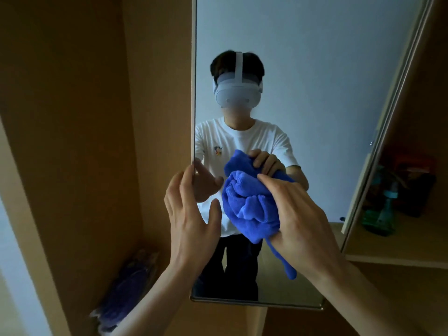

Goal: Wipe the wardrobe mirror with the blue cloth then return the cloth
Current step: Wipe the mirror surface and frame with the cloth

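A tall wardrobe mirror (303, 69) fills the middle of the head view, framed by tan wooden panels. My right hand (298, 214) grips a bunched blue cloth (247, 204) and holds it against the glass at about mid height, with a tail of the cloth hanging below. My left hand (191, 214) is open with straight fingers, and its fingertips touch the mirror's left edge. The glass reflects a person in a white T-shirt, both hands and the cloth.
A wooden wardrobe side panel (80, 141) stands on the left. A plastic bag with blue-purple cloth (126, 292) lies low on the left. On the right a shelf (400, 246) carries a green bottle (385, 212) and dark items.
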{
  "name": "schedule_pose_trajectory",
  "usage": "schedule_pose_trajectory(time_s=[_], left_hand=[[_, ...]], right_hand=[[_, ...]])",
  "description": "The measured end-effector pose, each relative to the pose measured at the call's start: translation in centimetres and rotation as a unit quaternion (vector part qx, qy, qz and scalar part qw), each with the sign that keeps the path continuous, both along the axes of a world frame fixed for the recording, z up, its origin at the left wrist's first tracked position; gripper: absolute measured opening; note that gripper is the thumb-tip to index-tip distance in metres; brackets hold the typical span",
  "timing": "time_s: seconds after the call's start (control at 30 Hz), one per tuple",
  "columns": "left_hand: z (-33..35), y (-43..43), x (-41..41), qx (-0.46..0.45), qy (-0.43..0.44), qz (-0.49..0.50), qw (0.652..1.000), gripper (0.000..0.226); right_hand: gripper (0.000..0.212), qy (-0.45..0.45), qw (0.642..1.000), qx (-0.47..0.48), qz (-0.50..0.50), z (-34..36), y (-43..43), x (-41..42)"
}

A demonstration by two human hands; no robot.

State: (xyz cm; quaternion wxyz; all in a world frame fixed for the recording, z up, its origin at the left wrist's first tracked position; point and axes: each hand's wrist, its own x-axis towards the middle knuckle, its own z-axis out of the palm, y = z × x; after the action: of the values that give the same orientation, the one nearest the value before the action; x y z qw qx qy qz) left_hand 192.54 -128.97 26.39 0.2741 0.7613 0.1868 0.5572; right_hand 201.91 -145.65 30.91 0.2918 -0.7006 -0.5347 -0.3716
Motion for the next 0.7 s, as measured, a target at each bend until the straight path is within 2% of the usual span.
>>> schedule_pose_trajectory(time_s=[0.13,0.3,0.57,0.7], left_hand=[[6.8,-1.2,-1.7,0.048,0.043,-0.027,0.998,0.086],[15.4,-3.7,-3.3,0.072,0.109,-0.093,0.987,0.091],[26.1,-6.4,-5.0,0.120,0.071,-0.135,0.981,0.108],[29.4,-6.9,-6.0,0.179,0.082,-0.128,0.972,0.100]], right_hand=[[0.070,0.014,0.998,-0.055,-0.002,6.9,-0.6,-0.3],[0.059,0.020,0.997,-0.078,0.007,16.6,-1.7,-1.9],[0.043,-0.022,0.994,-0.108,0.011,27.0,-3.1,-3.5],[0.039,-0.044,0.992,-0.112,0.030,29.4,-2.9,-4.2]])
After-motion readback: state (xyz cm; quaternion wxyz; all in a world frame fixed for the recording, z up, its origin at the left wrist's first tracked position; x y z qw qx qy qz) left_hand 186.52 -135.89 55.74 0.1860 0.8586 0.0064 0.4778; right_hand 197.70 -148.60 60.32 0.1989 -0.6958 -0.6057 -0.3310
